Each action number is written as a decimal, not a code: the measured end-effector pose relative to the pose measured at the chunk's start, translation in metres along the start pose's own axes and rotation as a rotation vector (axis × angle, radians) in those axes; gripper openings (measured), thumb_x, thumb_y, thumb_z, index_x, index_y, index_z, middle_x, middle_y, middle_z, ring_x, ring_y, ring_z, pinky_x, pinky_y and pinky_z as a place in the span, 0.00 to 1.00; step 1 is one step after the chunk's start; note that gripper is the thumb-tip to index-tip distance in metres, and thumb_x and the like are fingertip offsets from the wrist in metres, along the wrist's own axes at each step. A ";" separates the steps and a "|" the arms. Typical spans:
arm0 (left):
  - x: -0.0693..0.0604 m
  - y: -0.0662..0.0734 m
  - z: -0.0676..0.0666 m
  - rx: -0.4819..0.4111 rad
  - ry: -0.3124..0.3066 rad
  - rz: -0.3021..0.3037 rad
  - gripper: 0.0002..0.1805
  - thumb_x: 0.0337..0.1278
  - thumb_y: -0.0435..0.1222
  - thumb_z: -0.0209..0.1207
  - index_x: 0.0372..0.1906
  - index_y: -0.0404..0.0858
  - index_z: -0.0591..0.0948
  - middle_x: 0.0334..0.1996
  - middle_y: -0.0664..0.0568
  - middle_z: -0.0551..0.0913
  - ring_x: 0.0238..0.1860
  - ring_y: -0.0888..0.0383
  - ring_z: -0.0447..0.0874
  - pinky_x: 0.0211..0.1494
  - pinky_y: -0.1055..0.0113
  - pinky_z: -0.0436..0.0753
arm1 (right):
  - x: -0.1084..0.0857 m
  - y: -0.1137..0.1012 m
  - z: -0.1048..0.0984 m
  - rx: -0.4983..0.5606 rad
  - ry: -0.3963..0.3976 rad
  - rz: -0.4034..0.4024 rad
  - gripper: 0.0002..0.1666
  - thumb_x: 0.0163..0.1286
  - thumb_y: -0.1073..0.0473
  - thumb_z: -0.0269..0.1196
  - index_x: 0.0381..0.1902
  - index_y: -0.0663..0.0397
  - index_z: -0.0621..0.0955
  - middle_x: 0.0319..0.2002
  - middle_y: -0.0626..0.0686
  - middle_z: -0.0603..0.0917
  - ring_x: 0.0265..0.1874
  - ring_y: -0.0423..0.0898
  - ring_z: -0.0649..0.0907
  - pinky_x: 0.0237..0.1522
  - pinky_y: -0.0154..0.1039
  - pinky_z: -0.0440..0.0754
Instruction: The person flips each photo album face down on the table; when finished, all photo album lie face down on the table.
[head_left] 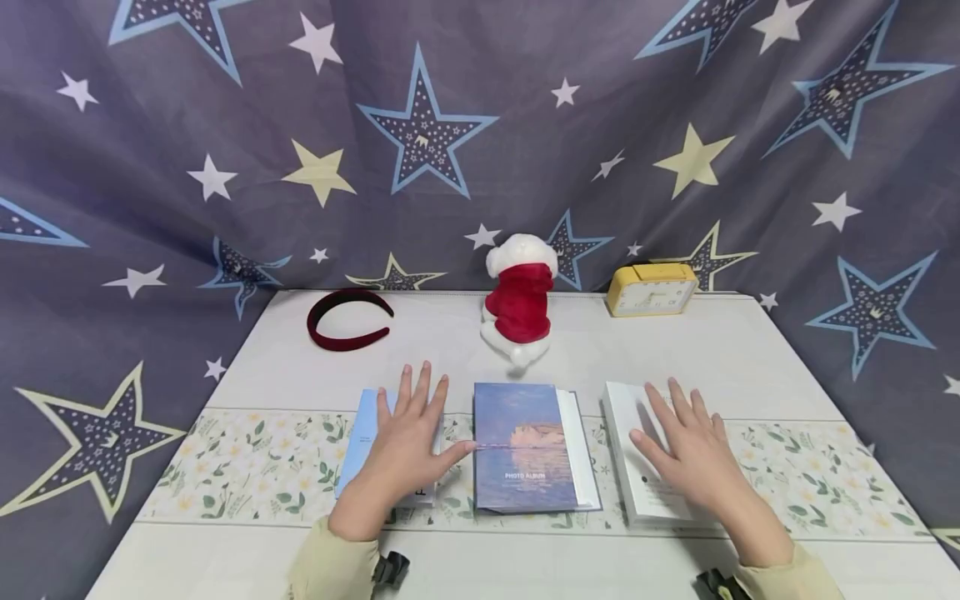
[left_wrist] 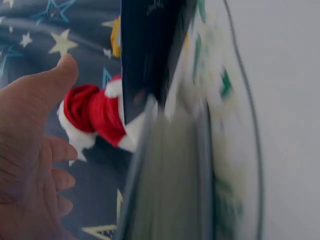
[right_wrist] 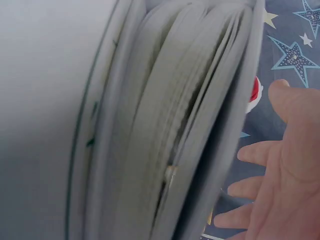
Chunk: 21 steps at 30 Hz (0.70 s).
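In the head view my left hand [head_left: 408, 442] is spread, palm down, over a light blue book [head_left: 362, 429], hiding much of its cover. My right hand [head_left: 692, 457] spreads the same way over a thick white book [head_left: 628, 467]. Between them lies a closed photo album [head_left: 517, 450] with a sea and cliff picture; the left thumb's tip overlaps its left edge in this view. In the left wrist view the palm [left_wrist: 30, 125] faces the blurred book edge [left_wrist: 175, 185] with a gap between. The right wrist view shows the white book's page edges [right_wrist: 165, 115], apart from the palm [right_wrist: 295, 155].
Along the table's [head_left: 442, 333] back stand a dark red headband [head_left: 321, 335], a white plush toy in red clothing [head_left: 519, 304] and a yellow clock [head_left: 652, 290]. A floral strip [head_left: 247, 467] crosses the white table. Star-patterned cloth [head_left: 262, 167] hangs behind and at the sides.
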<state>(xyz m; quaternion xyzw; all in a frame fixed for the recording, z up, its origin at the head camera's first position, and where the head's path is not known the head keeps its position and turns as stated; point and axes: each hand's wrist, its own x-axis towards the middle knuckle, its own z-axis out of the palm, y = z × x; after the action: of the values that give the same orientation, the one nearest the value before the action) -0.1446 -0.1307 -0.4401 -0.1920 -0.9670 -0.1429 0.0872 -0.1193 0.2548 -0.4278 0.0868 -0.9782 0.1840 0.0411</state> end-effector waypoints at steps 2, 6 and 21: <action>0.004 0.008 0.001 -0.009 -0.008 0.015 0.53 0.55 0.68 0.54 0.77 0.39 0.56 0.78 0.42 0.40 0.76 0.43 0.27 0.68 0.31 0.38 | -0.005 0.002 -0.001 0.004 0.000 0.002 0.45 0.72 0.36 0.52 0.75 0.57 0.59 0.73 0.72 0.50 0.69 0.78 0.49 0.59 0.78 0.45; 0.013 0.023 0.004 -0.006 -0.028 0.053 0.53 0.55 0.67 0.54 0.77 0.39 0.55 0.78 0.43 0.39 0.76 0.42 0.29 0.69 0.32 0.38 | -0.013 0.005 -0.002 0.005 -0.002 0.008 0.45 0.71 0.36 0.54 0.75 0.57 0.60 0.72 0.73 0.52 0.67 0.79 0.53 0.59 0.77 0.50; 0.031 0.098 0.025 -0.087 -0.217 0.275 0.53 0.56 0.68 0.51 0.78 0.41 0.51 0.78 0.41 0.37 0.76 0.41 0.27 0.70 0.33 0.44 | -0.043 0.027 -0.005 0.069 -0.090 0.151 0.46 0.72 0.36 0.52 0.75 0.59 0.58 0.70 0.78 0.51 0.64 0.80 0.58 0.54 0.77 0.58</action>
<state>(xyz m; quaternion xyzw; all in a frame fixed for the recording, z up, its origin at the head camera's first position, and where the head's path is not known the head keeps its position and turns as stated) -0.1367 -0.0255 -0.4333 -0.3403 -0.9282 -0.1499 -0.0074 -0.0818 0.2880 -0.4371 0.0223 -0.9759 0.2162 -0.0198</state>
